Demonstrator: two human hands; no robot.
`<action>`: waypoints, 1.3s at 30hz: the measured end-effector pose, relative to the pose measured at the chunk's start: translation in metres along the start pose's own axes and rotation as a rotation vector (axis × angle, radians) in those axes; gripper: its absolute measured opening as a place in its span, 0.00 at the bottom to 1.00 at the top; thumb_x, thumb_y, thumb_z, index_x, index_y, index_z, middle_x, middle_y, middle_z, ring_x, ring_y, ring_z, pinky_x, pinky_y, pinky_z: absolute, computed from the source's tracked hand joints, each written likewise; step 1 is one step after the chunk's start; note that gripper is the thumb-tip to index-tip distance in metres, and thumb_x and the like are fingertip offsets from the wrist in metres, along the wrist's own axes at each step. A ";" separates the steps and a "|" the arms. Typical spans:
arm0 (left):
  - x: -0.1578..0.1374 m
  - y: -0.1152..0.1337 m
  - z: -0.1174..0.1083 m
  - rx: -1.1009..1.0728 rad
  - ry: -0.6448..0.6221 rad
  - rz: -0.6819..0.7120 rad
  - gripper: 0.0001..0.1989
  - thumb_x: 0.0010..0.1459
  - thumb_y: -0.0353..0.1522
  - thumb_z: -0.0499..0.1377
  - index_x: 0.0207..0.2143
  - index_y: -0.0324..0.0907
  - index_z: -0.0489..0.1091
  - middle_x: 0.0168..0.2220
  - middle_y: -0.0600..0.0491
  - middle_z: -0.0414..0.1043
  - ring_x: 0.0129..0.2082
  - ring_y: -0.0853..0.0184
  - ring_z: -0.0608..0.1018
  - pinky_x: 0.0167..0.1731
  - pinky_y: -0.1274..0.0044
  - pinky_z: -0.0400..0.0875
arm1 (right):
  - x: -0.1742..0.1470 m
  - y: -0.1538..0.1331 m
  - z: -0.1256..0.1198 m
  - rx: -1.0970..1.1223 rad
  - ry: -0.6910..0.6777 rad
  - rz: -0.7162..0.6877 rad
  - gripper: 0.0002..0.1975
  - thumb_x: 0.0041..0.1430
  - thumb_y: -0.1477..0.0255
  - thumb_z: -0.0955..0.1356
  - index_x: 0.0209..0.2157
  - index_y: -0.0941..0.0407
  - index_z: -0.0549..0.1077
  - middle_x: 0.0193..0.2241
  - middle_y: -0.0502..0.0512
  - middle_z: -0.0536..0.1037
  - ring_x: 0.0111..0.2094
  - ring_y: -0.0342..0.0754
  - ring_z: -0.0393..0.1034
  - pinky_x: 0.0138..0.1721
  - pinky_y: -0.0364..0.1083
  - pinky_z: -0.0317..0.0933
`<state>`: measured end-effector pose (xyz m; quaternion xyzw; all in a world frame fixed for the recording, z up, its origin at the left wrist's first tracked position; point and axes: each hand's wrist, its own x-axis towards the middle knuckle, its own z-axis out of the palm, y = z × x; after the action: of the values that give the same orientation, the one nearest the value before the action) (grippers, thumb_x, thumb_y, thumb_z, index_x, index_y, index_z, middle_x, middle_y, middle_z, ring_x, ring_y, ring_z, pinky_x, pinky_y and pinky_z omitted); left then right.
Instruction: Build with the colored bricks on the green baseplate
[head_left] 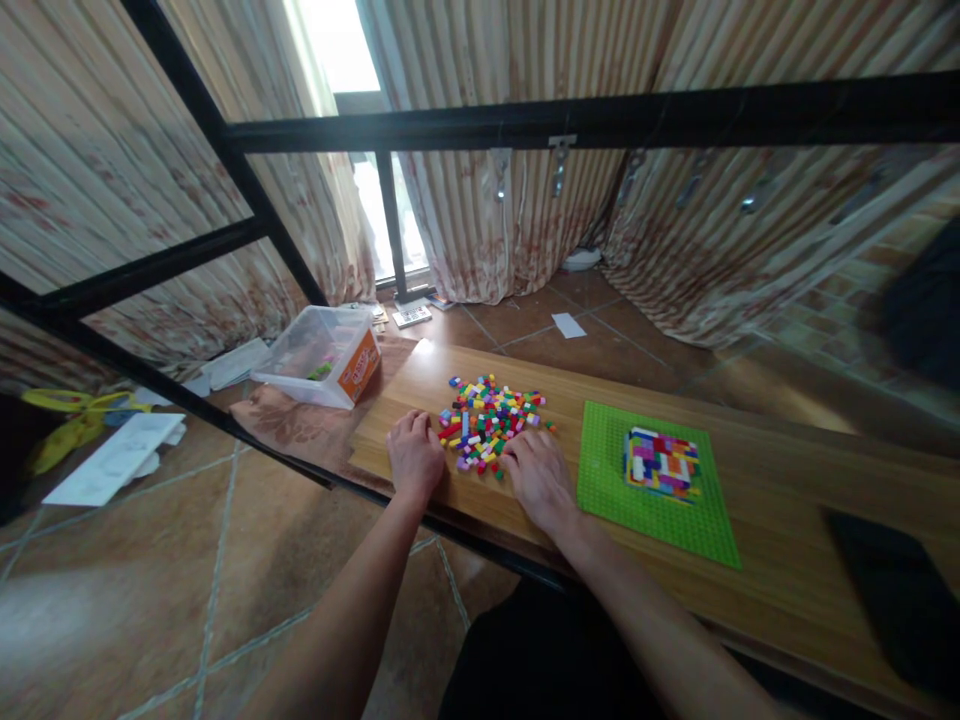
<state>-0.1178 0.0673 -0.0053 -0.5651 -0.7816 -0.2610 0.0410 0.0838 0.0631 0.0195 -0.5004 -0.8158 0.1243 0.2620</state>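
Small building bricks (491,420) in many colours lie in a loose pile on the wooden table. At the pile's left edge is my left hand (416,455), its fingers curled down close to a red brick; what they hold, if anything, is hidden. My right hand (538,478) reaches over the near right side of the pile. Its fingers are bent together among the bricks, and I cannot make out what is between them. Right of that hand lies a green studded baseplate (604,470), bearing a multicoloured block of joined bricks (661,463).
A clear plastic box (300,385) with an orange label stands beyond the table's left end on a brown cloth (285,430). A dark flat object (892,590) lies at the table's right. Black metal bars (450,130) cross in front of the curtains.
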 end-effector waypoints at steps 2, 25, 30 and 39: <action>0.000 0.000 0.000 0.000 0.001 0.004 0.15 0.59 0.30 0.50 0.46 0.41 0.72 0.51 0.45 0.71 0.53 0.57 0.69 0.55 0.65 0.60 | -0.005 0.000 -0.006 0.105 0.046 0.050 0.08 0.62 0.72 0.61 0.33 0.55 0.71 0.34 0.57 0.75 0.38 0.52 0.66 0.42 0.50 0.59; 0.002 -0.002 0.002 -0.006 0.010 0.003 0.15 0.58 0.30 0.51 0.45 0.41 0.72 0.51 0.45 0.71 0.53 0.57 0.70 0.55 0.64 0.61 | -0.026 0.031 -0.006 0.225 0.147 0.361 0.13 0.56 0.70 0.63 0.37 0.51 0.79 0.35 0.53 0.82 0.34 0.51 0.76 0.37 0.49 0.67; 0.001 -0.001 0.001 -0.001 0.010 0.008 0.16 0.59 0.31 0.50 0.46 0.40 0.72 0.51 0.44 0.71 0.53 0.56 0.69 0.55 0.64 0.61 | -0.016 0.024 -0.008 0.091 0.035 0.327 0.14 0.56 0.73 0.63 0.39 0.51 0.79 0.36 0.54 0.82 0.35 0.53 0.77 0.38 0.50 0.67; 0.002 -0.002 0.000 0.004 0.016 0.014 0.15 0.59 0.31 0.50 0.45 0.41 0.72 0.51 0.45 0.71 0.53 0.56 0.70 0.54 0.65 0.62 | -0.016 0.026 -0.011 0.106 0.035 0.315 0.14 0.59 0.72 0.62 0.38 0.50 0.80 0.37 0.53 0.82 0.37 0.52 0.77 0.40 0.50 0.67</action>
<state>-0.1197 0.0686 -0.0056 -0.5683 -0.7778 -0.2638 0.0499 0.1153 0.0610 0.0121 -0.6098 -0.7147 0.1980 0.2797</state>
